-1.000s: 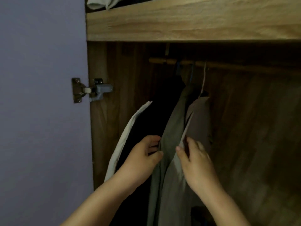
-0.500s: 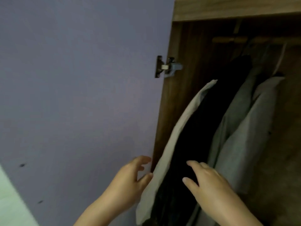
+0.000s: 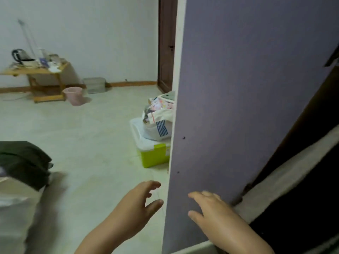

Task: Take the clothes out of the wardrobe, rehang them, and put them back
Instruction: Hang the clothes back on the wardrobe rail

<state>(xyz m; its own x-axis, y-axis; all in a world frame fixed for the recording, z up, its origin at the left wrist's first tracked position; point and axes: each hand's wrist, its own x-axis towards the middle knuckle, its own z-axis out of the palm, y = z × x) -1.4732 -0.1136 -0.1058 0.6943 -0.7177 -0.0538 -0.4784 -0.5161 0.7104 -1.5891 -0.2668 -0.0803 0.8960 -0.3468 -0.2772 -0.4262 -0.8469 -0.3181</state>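
Head view, looking past the open wardrobe door into the room. The door's purple inner face fills the middle and right of my view.

My left hand hangs in the air just left of the door's edge, fingers spread and loosely bent, grasping nothing. I cannot tell whether it touches the door. My right hand lies in front of the door's lower face, fingers released and extended, holding nothing; contact with the panel is unclear.

The clothes: at the far right, inside the wardrobe, a dark garment hangs with a pale grey strip of fabric running diagonally along its edge. Both are blurred. At the left edge, a dark green cloth lies heaped on something pale; what it rests on I cannot make out.

Beyond the door: a lime-green box with a white lid on the floor, a bag of mixed fabrics on top of it. Farther back, a pink bucket beside a wooden surface carrying a kettle and small items. A dark brown room door stands behind.
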